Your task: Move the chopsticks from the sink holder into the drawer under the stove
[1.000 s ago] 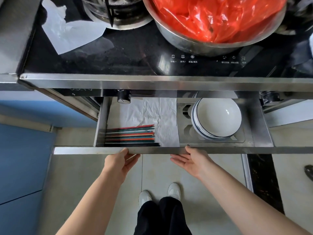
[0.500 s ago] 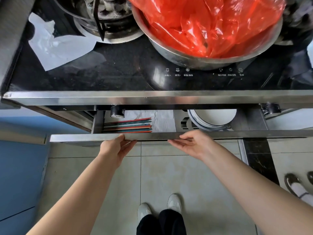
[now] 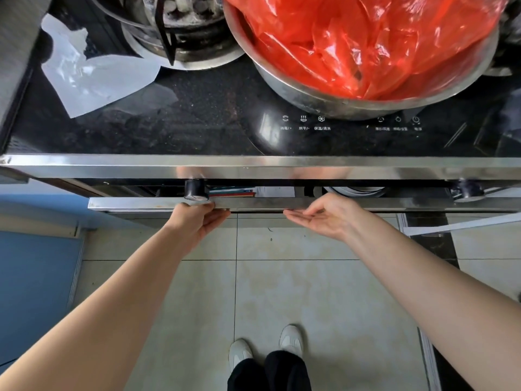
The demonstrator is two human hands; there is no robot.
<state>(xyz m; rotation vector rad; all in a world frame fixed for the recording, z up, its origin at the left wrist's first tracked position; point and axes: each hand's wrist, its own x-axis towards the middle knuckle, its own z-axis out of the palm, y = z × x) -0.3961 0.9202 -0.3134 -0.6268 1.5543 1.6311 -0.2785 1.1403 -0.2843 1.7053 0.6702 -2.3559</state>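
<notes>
Chopsticks: a bundle of red, teal and dark chopsticks [image 3: 232, 192] lies flat inside the drawer, near its left end, just right of a black round knob [image 3: 196, 190]. Their long axis runs left to right, parallel to the drawer front.
Pointing: which end is the tips cannot be told; only a short stretch shows through the gap.
Drawer: a stainless-steel drawer [image 3: 282, 204] under the black glass stove top [image 3: 197, 119] is almost shut, leaving a narrow slot of its inside visible.
Left hand: the left hand [image 3: 197, 221] rests at the drawer's front edge, fingers loosely curled under the lip and thumb on top, holding only that edge.
Right hand: the right hand [image 3: 321, 218] is open and flat, palm up, fingers stretched toward the left just below the drawer front; it grips nothing, and whether it touches the metal cannot be told.
Hidden: most of the chopsticks, a sheet of white paper [image 3: 275, 191] and a white bowl with a dark rim [image 3: 353, 191] are covered by the stove's steel edge.
Cut off: a large steel basin holding a red plastic bag [image 3: 366, 43] and a steel pot [image 3: 180, 29] run off the top of the view.
Below: pale floor tiles, white shoes [image 3: 290, 338] and dark trouser legs.
</notes>
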